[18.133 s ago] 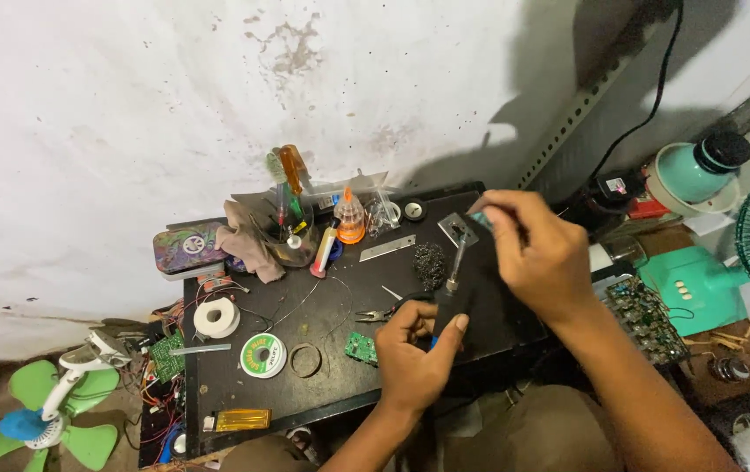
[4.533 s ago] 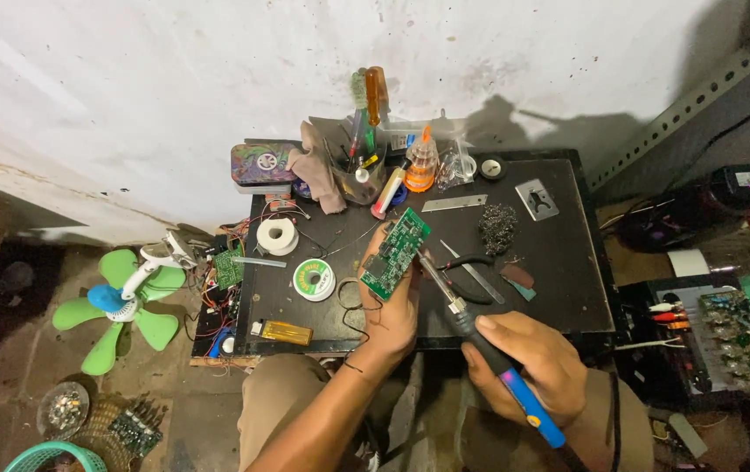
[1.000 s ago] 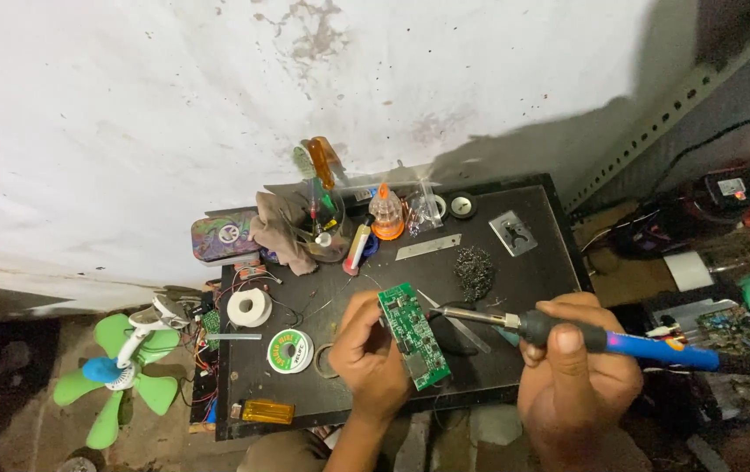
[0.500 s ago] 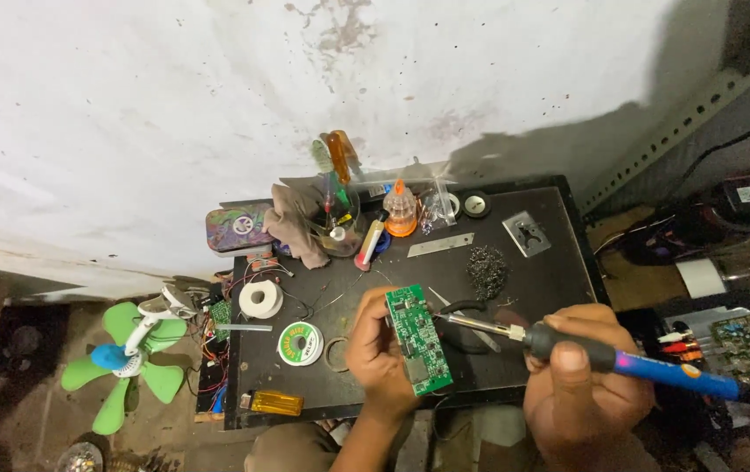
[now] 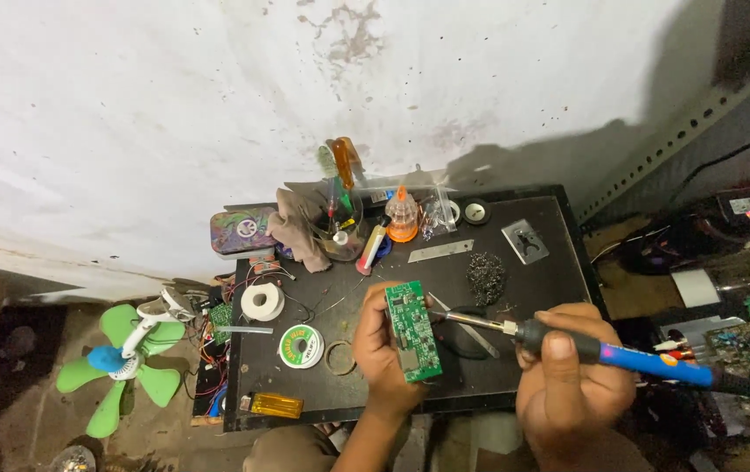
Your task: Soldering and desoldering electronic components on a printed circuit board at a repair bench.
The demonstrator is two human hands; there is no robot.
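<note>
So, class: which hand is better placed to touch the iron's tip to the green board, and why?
Right. The right hand grips the soldering iron, its tip at the circuit board; the left hand only holds that board.

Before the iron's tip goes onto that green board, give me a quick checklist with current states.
1. Circuit board gripped firmly in the left hand, held above the table: ok.
2. Soldering iron gripped in the right hand: ok.
3. Tip at the board's right edge, touching or just short: cannot tell.
4. Left fingers sit on the board's far edge from the tip: ok.
5. Solder wire at the joint: not ok, the green solder spool lies on the black table.
6. Tip hot: cannot tell.
</note>
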